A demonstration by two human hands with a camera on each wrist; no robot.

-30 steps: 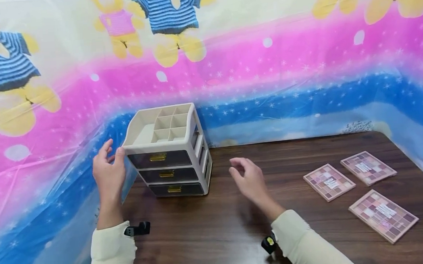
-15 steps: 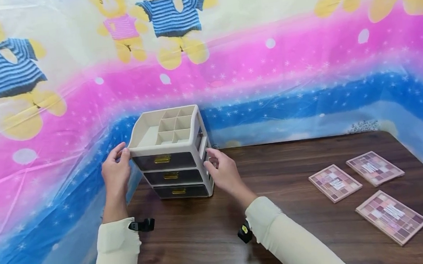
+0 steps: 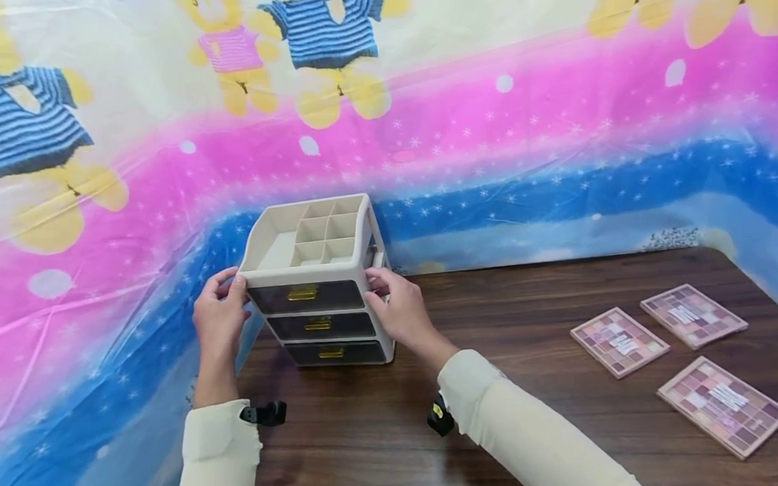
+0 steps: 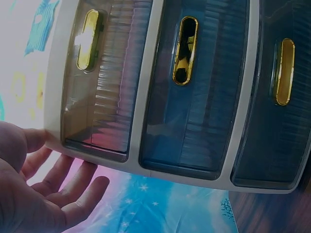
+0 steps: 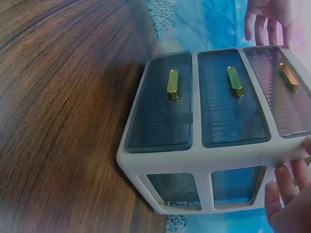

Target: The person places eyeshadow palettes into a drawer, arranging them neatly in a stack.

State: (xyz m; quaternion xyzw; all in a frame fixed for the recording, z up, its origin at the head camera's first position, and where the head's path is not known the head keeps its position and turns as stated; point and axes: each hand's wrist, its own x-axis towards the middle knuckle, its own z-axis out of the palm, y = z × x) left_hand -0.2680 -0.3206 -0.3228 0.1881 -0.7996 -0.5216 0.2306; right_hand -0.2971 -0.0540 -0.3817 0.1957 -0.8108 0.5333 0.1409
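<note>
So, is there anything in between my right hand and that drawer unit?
No, nothing visible: your right hand already touches the drawer unit at its upper right side. The three palettes lie apart, farther right on the table.

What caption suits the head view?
Left hand and right hand at opposite sides of a drawer unit; three palettes on the table.

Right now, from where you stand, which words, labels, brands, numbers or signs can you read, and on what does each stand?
No text reads clearly.
Nearest flat pink rectangular palette: white lettering, too blurred.
Leftmost flat pink rectangular palette: white lettering, too blurred.
Farthest flat pink rectangular palette: white lettering, too blurred.
Cream plastic three-drawer unit with dark see-through fronts: none visible.
Small black wrist-worn device with a yellow patch: too small to tell.
</note>
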